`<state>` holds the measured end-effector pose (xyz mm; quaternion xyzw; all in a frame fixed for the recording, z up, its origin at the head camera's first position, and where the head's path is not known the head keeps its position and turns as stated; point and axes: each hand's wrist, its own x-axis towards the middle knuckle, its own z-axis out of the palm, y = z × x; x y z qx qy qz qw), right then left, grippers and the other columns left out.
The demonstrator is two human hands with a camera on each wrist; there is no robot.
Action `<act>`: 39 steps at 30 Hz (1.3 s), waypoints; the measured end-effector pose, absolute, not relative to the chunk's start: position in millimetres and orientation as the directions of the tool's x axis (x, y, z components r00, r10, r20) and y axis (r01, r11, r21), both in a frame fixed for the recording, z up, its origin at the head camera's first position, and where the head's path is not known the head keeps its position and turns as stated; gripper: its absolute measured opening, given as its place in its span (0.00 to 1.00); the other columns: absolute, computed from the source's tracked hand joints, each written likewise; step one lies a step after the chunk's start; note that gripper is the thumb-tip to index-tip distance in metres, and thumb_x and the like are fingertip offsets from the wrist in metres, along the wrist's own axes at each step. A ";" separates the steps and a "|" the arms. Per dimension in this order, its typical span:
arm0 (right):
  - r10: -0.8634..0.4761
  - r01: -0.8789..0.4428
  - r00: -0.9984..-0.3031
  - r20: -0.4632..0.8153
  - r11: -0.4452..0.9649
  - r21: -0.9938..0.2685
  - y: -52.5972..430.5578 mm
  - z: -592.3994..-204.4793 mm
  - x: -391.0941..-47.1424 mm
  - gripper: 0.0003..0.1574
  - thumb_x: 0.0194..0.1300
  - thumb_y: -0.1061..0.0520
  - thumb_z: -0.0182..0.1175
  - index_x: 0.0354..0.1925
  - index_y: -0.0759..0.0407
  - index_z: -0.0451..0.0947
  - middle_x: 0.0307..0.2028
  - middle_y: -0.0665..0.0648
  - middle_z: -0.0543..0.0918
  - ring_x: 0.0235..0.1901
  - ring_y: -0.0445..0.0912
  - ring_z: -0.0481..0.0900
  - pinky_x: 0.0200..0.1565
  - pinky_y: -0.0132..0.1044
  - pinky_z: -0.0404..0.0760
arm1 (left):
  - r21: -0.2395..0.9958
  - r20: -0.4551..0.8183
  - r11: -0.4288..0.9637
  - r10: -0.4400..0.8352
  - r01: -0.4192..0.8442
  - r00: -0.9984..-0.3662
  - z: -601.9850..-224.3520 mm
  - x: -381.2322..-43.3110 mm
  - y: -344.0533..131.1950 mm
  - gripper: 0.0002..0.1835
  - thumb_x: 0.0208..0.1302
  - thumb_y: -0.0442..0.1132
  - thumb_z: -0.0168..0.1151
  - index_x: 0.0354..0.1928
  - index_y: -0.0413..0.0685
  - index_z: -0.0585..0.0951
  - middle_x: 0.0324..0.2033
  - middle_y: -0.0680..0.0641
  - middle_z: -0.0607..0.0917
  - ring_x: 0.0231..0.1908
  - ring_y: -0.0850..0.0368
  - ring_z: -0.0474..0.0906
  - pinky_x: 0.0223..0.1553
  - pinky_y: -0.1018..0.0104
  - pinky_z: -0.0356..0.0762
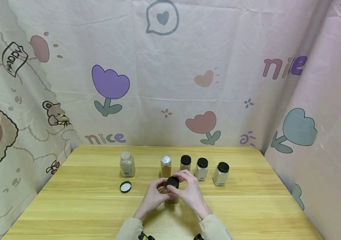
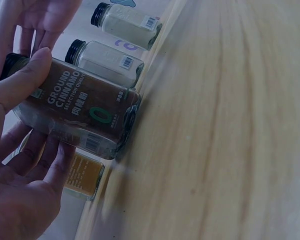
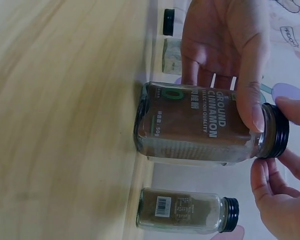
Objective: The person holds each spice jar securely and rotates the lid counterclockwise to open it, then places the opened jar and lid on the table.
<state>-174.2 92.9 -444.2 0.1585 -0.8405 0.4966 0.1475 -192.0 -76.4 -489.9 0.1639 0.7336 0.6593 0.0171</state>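
Observation:
A glass jar labelled ground cinnamon (image 2: 80, 100), full of brown powder, stands upright near the middle of the table. My left hand (image 1: 154, 196) holds its body, with the thumb on the label side near the shoulder. On the jar's black lid (image 3: 280, 131) my right hand (image 1: 190, 190) has its thumb and fingers pinched around the rim. The lid sits on the jar's neck. Just behind stands a jar of yellow-brown powder with a silver cap (image 1: 165, 160).
Three black-lidded jars stand behind and to the right: one jar (image 1: 185, 163), a second jar (image 1: 201, 171) and a third jar (image 1: 220, 176). At left is a lidless pale jar (image 1: 127, 166). A loose black lid (image 1: 125, 187) lies before it, white inside up. Patterned cloth (image 1: 164, 83) hangs behind the table.

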 end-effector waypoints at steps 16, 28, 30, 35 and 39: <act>-0.117 -0.390 -0.917 0.381 0.460 -0.798 92.9 -443.9 -173.7 0.34 0.47 0.50 0.80 0.53 0.58 0.83 0.47 0.50 0.82 0.47 0.45 0.76 0.55 0.43 0.70 | 0.966 0.213 0.085 0.263 0.243 -0.941 -489.5 -191.3 -76.5 0.24 0.52 0.28 0.74 0.52 0.30 0.80 0.52 0.32 0.83 0.54 0.49 0.81 0.62 0.67 0.81; -0.128 -0.430 -0.898 0.422 0.467 -0.773 93.0 -445.9 -175.6 0.27 0.49 0.58 0.78 0.49 0.59 0.85 0.45 0.50 0.85 0.43 0.46 0.81 0.53 0.38 0.75 | 0.960 0.230 0.094 0.265 0.263 -0.936 -491.0 -192.2 -77.0 0.23 0.52 0.29 0.75 0.51 0.31 0.80 0.51 0.32 0.83 0.52 0.55 0.81 0.60 0.67 0.82; -0.145 -0.444 -0.892 0.429 0.470 -0.763 93.3 -445.9 -175.3 0.27 0.49 0.60 0.77 0.50 0.59 0.85 0.46 0.51 0.85 0.44 0.47 0.82 0.53 0.36 0.75 | 0.961 0.222 0.103 0.261 0.255 -0.940 -490.5 -192.1 -76.9 0.24 0.52 0.30 0.75 0.52 0.32 0.81 0.51 0.33 0.83 0.52 0.54 0.81 0.61 0.67 0.82; -0.175 -0.457 -0.888 0.426 0.451 -0.766 93.9 -444.6 -173.8 0.29 0.50 0.61 0.75 0.54 0.59 0.83 0.49 0.51 0.85 0.46 0.46 0.82 0.55 0.37 0.78 | 0.963 0.211 0.111 0.254 0.245 -0.944 -489.9 -192.0 -76.5 0.24 0.53 0.29 0.75 0.53 0.31 0.80 0.52 0.33 0.83 0.54 0.48 0.81 0.62 0.63 0.81; -0.162 -0.430 -0.901 0.401 0.448 -0.784 93.1 -444.8 -173.0 0.35 0.49 0.55 0.79 0.56 0.59 0.81 0.50 0.51 0.82 0.49 0.46 0.80 0.57 0.45 0.77 | 0.966 0.209 0.099 0.256 0.240 -0.944 -490.0 -192.0 -76.6 0.24 0.53 0.27 0.73 0.53 0.31 0.80 0.52 0.33 0.83 0.55 0.46 0.80 0.62 0.65 0.81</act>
